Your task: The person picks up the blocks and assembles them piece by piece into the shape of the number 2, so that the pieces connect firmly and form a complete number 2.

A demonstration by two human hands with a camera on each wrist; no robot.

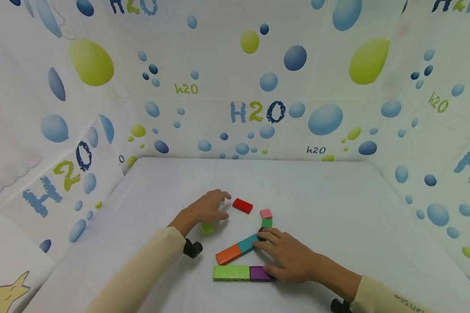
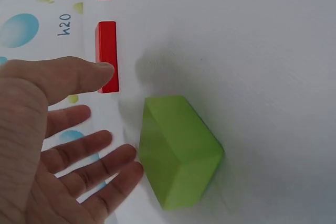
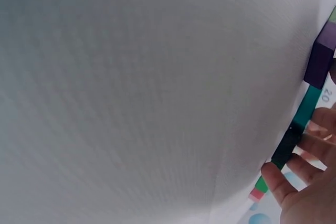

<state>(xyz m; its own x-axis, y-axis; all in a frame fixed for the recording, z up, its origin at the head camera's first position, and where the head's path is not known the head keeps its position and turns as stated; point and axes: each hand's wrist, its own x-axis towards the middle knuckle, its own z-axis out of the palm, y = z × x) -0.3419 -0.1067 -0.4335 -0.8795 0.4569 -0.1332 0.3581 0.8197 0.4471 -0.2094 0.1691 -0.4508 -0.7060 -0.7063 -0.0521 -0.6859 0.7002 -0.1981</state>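
In the head view my left hand (image 1: 205, 208) reaches over the table with fingers spread and nothing held. Just beyond its fingertips lies a red block (image 1: 243, 206). A light green block (image 2: 178, 156) sits close beside its fingers, partly hidden by the hand in the head view. Fingers of my right hand (image 1: 291, 256) rest along a slanted row: an orange block (image 1: 228, 254), a teal block (image 1: 246, 245) and a dark block (image 3: 286, 147), mostly covered. Its thumb touches the end of a purple block (image 1: 258, 273), which adjoins a long lime block (image 1: 231, 273).
A small green block (image 1: 266, 223) and a pink block (image 1: 266, 213) continue from the row's far end. The white tabletop (image 1: 329, 195) meets a printed cloth backdrop (image 1: 219, 69) behind and at both sides.
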